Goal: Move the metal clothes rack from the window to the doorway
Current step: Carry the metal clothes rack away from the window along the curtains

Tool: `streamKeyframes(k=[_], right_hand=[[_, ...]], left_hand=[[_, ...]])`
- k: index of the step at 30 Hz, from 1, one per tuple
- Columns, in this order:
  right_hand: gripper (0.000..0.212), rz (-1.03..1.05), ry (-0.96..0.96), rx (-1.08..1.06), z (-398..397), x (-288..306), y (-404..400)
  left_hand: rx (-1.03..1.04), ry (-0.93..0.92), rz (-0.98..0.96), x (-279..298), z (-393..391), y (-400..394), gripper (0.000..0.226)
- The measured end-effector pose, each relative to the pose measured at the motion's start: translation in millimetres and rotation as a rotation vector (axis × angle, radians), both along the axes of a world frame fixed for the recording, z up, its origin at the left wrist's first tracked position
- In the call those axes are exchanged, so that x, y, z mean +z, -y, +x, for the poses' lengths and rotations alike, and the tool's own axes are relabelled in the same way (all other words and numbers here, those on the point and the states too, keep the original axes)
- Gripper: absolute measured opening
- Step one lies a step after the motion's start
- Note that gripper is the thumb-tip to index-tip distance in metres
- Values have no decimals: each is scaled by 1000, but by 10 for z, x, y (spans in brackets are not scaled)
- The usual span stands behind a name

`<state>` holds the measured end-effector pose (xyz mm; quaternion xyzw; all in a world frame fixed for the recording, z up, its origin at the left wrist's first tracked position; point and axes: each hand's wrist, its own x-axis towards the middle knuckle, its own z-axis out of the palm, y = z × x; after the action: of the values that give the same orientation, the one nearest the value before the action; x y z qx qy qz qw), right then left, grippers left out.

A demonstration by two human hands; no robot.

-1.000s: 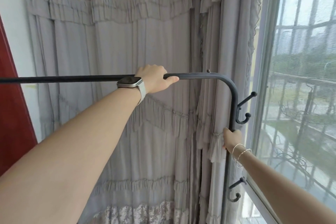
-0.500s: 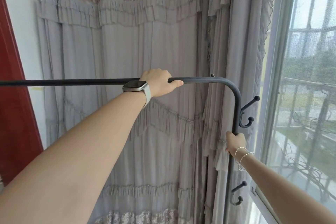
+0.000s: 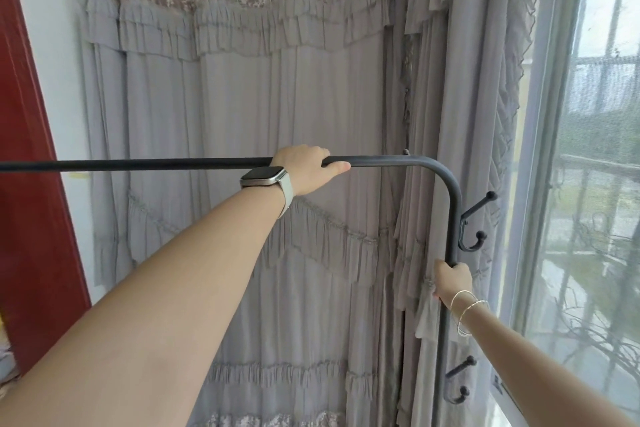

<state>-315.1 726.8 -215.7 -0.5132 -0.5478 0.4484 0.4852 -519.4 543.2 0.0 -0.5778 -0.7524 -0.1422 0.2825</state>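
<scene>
The clothes rack (image 3: 408, 161) stands right by the window (image 3: 588, 184), its upright post close against the bunched grey curtain (image 3: 311, 107), so it looks as though the move to the doorway has yet to take it anywhere. The left hand (image 3: 304, 168) is wrapped over the top bar, a little short of the rounded corner, fingers curled over the far side and thumb laid along the bar towards the bend; that grip is closed on the rack. The right hand (image 3: 452, 281) is closed round the upright post, below the bend and just under the upper double hook (image 3: 476, 222), with a second hook (image 3: 459, 380) lower down beneath it. Holding one bar from above and the other from the side seems a sensible way to steady a tall, light frame and steer it without letting it tip or twist. The left arm reaches out long and nearly straight, a watch (image 3: 265, 176) on its wrist; the right arm comes up from lower right, thin bangles (image 3: 465, 312) at the wrist. The rack's feet are out of sight.
</scene>
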Motion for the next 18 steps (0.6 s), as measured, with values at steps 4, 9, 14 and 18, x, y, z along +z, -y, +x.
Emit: streamKeyframes(k=[4,9,14,18], right_hand=[[26,-6,22,-11,-24,14,-24],[28,-19,81,-14,9,41,-2],[24,36,156,3,250,151,102],[30,121,241,-19,350,230,160]], left_hand=[[24,-81,35,-54,-27,-36,46],[10,-51,-47,-36,-73,26,32],[-22,-53,-7,-74,-292,408,26],[43,-43,34,-101,-602,821,27]])
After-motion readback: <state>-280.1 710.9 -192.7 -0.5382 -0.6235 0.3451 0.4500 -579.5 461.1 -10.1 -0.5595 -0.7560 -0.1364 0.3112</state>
